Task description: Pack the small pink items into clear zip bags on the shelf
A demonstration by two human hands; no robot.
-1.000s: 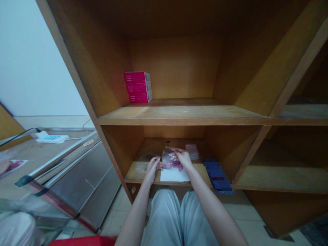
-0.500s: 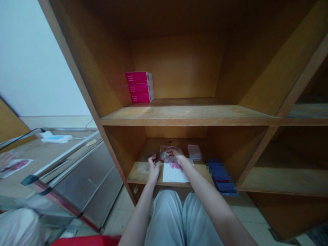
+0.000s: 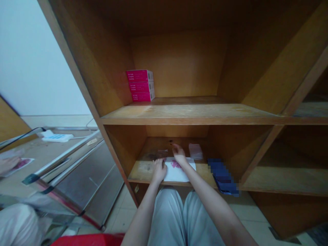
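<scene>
On the low shelf [image 3: 143, 176] lies a sheet of white paper [image 3: 176, 176] with a cluster of small pink pieces [image 3: 175, 164], too small to name. My left hand [image 3: 159, 171] is at the paper's left edge, fingers closed on a clear plastic bag [image 3: 163, 150] that shows faintly just beyond them. Over the paper's far edge, my right hand [image 3: 179, 153] is lifted with its fingers loosely apart, and I see nothing in it. To its right another flat clear plastic bag [image 3: 195, 151] lies on the wood.
Pink boxes [image 3: 141, 86] are stacked on the upper shelf [image 3: 194, 111]. A dark blue item [image 3: 222, 176], partly pixelated, overhangs the low shelf's front. At left, another person's hand [image 3: 10, 164] rests by a metal-framed table [image 3: 77, 147] with a power strip [image 3: 57, 137].
My right hand has come off the clear plastic bag and risen slightly. My left hand has moved right to the paper's edge, and the bag now lies lower beyond its fingers.
</scene>
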